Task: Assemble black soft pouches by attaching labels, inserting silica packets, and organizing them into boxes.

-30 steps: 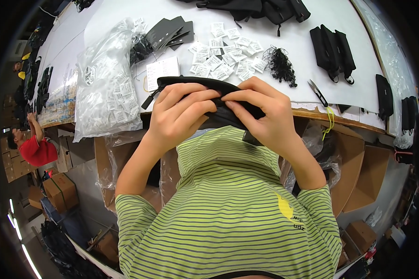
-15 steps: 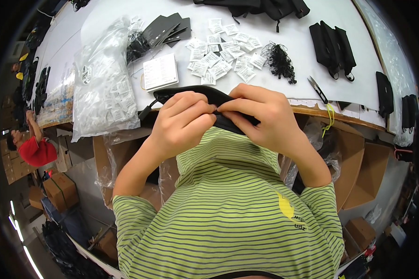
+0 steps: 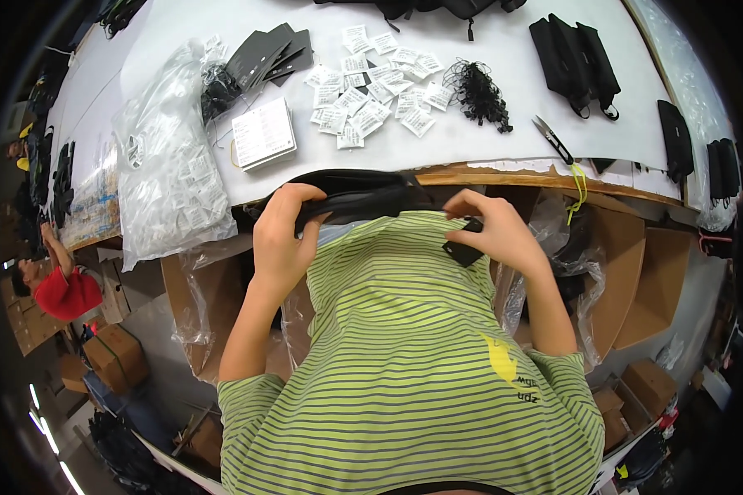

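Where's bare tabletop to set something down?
The white tabletop is bare between the small white square packets and worn wooden edge, and between the tangled black cords and black fabric pouches. Crowded around the packets, grey flat cards and clear plastic bag.

A packing workshop, it seems: small white packets [image 3: 370, 118] and black pouches [image 3: 552, 66] cover a long desk [image 3: 454, 150], with cardboard boxes [image 3: 115, 360] and a co-worker [image 3: 68, 294] nearby.

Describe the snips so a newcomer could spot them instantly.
Find the white table, then its near edge, right of centre. The snips lie there, closer than the black pouches. A bright yellow cord hanging over the edge sets them apart.
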`<action>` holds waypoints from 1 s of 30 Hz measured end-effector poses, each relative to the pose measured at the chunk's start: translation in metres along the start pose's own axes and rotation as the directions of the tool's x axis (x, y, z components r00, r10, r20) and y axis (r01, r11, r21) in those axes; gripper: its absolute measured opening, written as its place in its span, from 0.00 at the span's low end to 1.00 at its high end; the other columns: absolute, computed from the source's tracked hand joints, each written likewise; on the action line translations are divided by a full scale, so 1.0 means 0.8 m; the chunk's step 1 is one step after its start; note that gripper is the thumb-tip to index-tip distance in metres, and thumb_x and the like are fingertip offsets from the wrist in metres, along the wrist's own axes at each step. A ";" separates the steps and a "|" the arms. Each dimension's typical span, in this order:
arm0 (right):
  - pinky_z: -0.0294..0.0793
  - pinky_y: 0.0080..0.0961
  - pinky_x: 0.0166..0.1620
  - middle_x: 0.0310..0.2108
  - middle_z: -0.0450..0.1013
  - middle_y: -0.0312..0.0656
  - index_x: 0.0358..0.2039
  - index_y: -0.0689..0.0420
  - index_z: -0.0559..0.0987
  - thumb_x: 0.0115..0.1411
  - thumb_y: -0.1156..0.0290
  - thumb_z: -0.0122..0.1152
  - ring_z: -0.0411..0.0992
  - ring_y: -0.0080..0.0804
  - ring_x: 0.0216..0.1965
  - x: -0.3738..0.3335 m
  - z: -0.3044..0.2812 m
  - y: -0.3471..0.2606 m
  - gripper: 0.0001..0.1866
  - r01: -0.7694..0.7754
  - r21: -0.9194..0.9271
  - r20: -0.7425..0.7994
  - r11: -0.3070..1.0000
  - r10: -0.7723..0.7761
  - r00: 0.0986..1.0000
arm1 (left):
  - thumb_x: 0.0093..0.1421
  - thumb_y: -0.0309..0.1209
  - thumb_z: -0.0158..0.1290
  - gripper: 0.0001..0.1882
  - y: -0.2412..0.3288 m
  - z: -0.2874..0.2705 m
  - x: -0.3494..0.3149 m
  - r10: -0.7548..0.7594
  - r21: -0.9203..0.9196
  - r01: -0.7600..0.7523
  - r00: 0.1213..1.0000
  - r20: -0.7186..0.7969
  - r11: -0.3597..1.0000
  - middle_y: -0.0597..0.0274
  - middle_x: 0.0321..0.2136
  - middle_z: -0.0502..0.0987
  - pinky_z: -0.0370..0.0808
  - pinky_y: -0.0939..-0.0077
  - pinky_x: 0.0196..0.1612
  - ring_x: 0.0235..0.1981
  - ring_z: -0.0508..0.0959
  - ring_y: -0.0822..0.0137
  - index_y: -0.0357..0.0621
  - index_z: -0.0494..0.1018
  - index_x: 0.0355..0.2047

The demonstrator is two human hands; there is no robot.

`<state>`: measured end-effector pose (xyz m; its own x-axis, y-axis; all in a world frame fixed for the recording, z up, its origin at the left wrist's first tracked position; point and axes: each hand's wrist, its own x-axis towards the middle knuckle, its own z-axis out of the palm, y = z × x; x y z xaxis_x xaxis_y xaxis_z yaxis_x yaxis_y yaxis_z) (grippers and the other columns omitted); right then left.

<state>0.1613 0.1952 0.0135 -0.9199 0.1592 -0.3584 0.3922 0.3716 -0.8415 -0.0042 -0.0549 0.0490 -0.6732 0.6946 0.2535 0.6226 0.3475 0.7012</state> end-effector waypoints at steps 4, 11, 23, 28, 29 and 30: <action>0.71 0.25 0.34 0.26 0.75 0.45 0.32 0.61 0.79 0.44 0.70 0.69 0.74 0.31 0.27 -0.015 -0.026 0.012 0.15 -0.186 -0.168 0.010 0.968 0.191 0.982 | 0.51 0.22 0.56 0.10 -0.015 -0.001 -0.019 -0.219 0.056 0.213 0.964 0.151 0.975 0.55 0.30 0.74 0.71 0.74 0.36 0.31 0.75 0.61 0.36 0.71 0.35; 0.65 0.13 0.24 0.22 0.75 0.38 0.34 0.63 0.75 0.52 0.72 0.65 0.68 0.18 0.17 -0.003 -0.049 0.002 0.12 -0.078 0.631 -0.083 0.772 0.167 0.982 | 0.58 0.37 0.53 0.16 -0.035 -0.015 -0.048 -0.377 -0.026 0.589 0.550 0.745 0.808 0.54 0.21 0.73 0.68 0.75 0.31 0.23 0.70 0.67 0.34 0.73 0.38; 0.57 0.17 0.22 0.14 0.60 0.31 0.28 0.54 0.72 0.58 0.61 0.60 0.57 0.21 0.18 0.083 0.004 -0.028 0.11 0.254 0.952 -0.189 -0.168 0.327 0.926 | 0.59 0.37 0.52 0.12 0.044 -0.040 0.010 -0.116 -0.042 0.225 0.643 0.757 0.973 0.51 0.12 0.64 0.62 0.67 0.20 0.15 0.66 0.51 0.40 0.70 0.29; 0.45 0.16 0.17 0.11 0.55 0.25 0.24 0.54 0.71 0.59 0.63 0.59 0.47 0.15 0.12 0.091 0.007 -0.053 0.12 0.335 0.937 -0.339 0.096 0.473 0.813 | 0.58 0.36 0.54 0.12 0.050 -0.039 0.015 -0.112 0.008 0.165 0.634 0.765 0.986 0.49 0.14 0.66 0.63 0.69 0.20 0.16 0.67 0.51 0.39 0.72 0.32; 0.44 0.15 0.16 0.11 0.55 0.24 0.22 0.53 0.71 0.59 0.64 0.60 0.46 0.14 0.11 0.094 0.004 -0.052 0.12 0.423 0.865 -0.501 0.268 0.422 0.756 | 0.57 0.36 0.54 0.11 0.050 -0.039 0.016 -0.115 0.029 0.144 0.632 0.767 0.989 0.49 0.16 0.67 0.64 0.68 0.21 0.17 0.69 0.50 0.39 0.71 0.32; 0.42 0.15 0.16 0.11 0.55 0.23 0.20 0.53 0.71 0.59 0.66 0.61 0.44 0.13 0.11 0.095 0.001 -0.052 0.12 0.497 0.755 -0.644 0.427 0.343 0.684 | 0.57 0.36 0.54 0.11 0.050 -0.038 0.016 -0.114 0.029 0.143 0.634 0.765 0.989 0.49 0.16 0.67 0.64 0.68 0.21 0.17 0.69 0.50 0.39 0.71 0.32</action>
<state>0.0750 0.1916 0.0208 -0.4938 0.8255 -0.2734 -0.2906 -0.4530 -0.8428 -0.0003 -0.0512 0.1004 -0.1926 0.8825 -0.4290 0.5315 0.4613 0.7104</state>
